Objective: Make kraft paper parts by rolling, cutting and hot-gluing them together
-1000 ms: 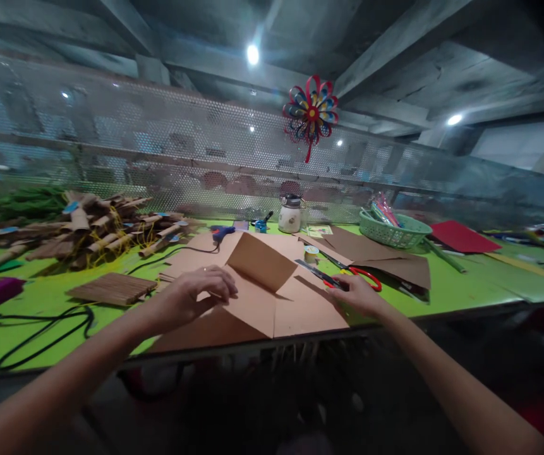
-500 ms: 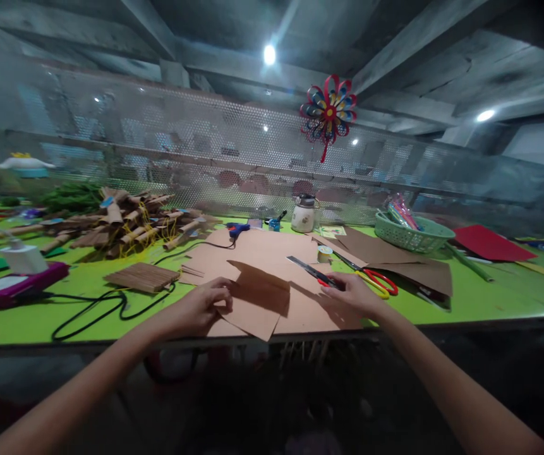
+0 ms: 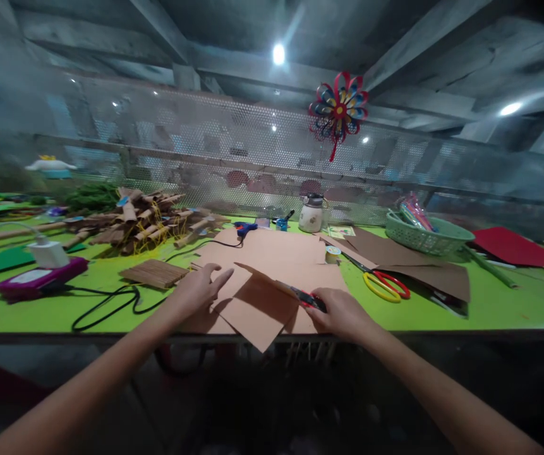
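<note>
The folded brown card (image 3: 258,321) lies between the two hands, at the near edge of the green table (image 3: 508,311). The left hand (image 3: 203,289) is at its left side. Those fingers are apart and a bit bent, with one pointing right over the card's left end. I cannot tell if they touch it. The right hand (image 3: 340,311) is at the card's right side, with its fingers wrapped around a black and red cutter (image 3: 310,299). The blade points left, by the top of the card's fold, but I cannot tell if it touches.

Big tan sheets (image 3: 281,245) lie flat under and behind the card. Right of the cutter are scissors (image 3: 388,286) with yellow and red handles, and a small roll of tape (image 3: 333,253) is on the far side. More brown paper (image 3: 409,262) lies to the right, near a green basket (image 3: 442,239). A ridged brown piece (image 3: 154,273) is left of the left hand, and a black cord (image 3: 105,292) curls near it. Far off is a blue glue gun (image 3: 246,229).

The card is plain and thin. One part tips up, dark with shade, and a pale corner pokes out past the table's near edge.
</note>
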A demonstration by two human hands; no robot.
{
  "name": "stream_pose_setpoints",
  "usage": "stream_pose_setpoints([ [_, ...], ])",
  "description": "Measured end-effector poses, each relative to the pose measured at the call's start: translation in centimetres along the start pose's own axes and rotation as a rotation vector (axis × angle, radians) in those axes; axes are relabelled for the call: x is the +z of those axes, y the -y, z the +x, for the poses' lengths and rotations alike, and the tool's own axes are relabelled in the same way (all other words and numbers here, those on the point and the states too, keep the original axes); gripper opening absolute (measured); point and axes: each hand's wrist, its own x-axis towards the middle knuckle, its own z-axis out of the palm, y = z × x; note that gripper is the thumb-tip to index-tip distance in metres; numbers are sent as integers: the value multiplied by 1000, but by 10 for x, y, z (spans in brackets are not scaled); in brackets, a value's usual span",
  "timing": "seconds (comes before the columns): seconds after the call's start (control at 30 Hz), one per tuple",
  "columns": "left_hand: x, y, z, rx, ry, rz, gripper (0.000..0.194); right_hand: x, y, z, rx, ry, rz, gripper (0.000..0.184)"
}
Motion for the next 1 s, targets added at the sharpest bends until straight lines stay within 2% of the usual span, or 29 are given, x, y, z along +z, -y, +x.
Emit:
stream_pose_setpoints([
  [0.13, 0, -15, -20, -6, 15, 1, 68, -9, 7, -22, -32, -85, -54, 31],
  [0.27, 12, -18, -22, 69, 26, -66, 54, -14, 11, -39, -106, -22, -70, 25],
  [0.37, 12, -11, -20, 64, -13, -251, 47, -13, 13, -50, -129, 7, -93, 27],
  [0.43, 6, -6, -29, 19, -91, -426, 43, -11, 15, -56, -110, 6, -105, 28],
  [0.47, 2, -3, -39, -26, -181, -503, 39, -9, 16, -58, -102, 7, -104, 29],
  [0.53, -3, 3, -68, -157, -416, -576, 36, -4, 16, -61, -92, 5, -89, 30],
  [0.6, 0, 6, -103, -330, -554, -559, 37, 1, 16, -62, -94, 2, -67, 31],
  [0.63, 5, 6, -119, -412, -538, -612, 40, 2, 16, -63, -95, 3, -59, 31],
  [0.7, 20, 0, -145, -529, -249, -882, 52, 4, 16, -65, -94, 7, -51, 32],
  [0.73, 28, -5, -152, -576, -60, -1041, 58, 5, 16, -66, -93, 6, -48, 32],
  [0.8, 43, -18, -156, -587, 191, -1252, 60, 5, 19, -70, -87, -1, -42, 33],
  [0.87, 51, -31, -150, -497, 255, -1368, 55, 5, 23, -75, -83, -11, -25, 34],
  [1.0, 54, -46, -138, -463, 177, -1440, 50, 9, 28, -88, -106, -64, 55, 33],
])
